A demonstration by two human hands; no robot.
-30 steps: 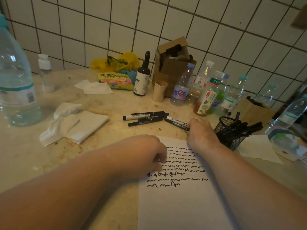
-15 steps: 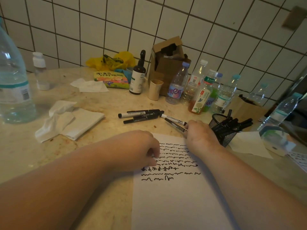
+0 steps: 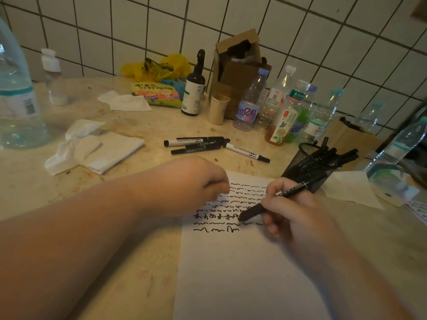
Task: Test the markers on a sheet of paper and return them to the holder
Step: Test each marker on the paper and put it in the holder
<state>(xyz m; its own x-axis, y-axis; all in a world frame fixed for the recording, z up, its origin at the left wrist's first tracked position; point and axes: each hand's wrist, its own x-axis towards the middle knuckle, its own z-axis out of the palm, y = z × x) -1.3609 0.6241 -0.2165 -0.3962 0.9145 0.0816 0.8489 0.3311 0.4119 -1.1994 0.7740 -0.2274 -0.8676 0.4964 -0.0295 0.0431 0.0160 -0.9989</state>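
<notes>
You see a white sheet of paper [image 3: 242,273] with black wavy scribbles, black markers [image 3: 196,144], a black mesh holder [image 3: 300,162], a mottled beige table [image 3: 34,195] and white wall tiles [image 3: 138,31].

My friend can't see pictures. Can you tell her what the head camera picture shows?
The right hand holds a black marker pen over a white sheet of paper with rows of black squiggles, while the left hand rests on the sheet's top edge. Beyond lie loose black markers and a tipped black mesh holder full of markers.
</notes>
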